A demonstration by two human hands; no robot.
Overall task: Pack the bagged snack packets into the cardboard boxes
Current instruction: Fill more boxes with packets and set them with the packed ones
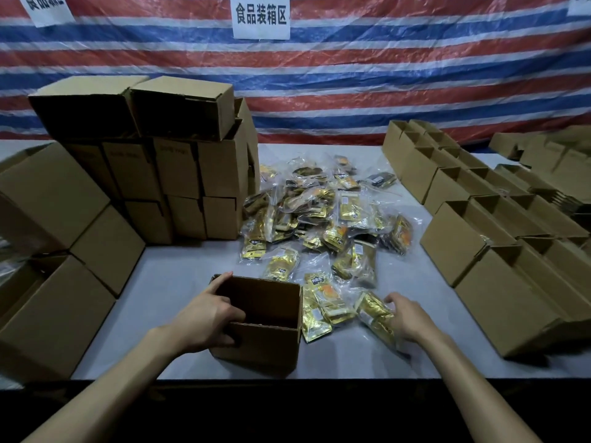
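Gripping the open cardboard box [265, 314] by its left wall, the left hand [208, 318] curls its fingers over the rim; a careless tug there could tip the box so packets miss its mouth. Just right of the box, the right hand [407, 318] bends over a gold snack packet [375, 311], touching it, though whether it pinches I cannot tell. The slick bag may slip from those fingers, or drag neighbouring packets [323, 310] along
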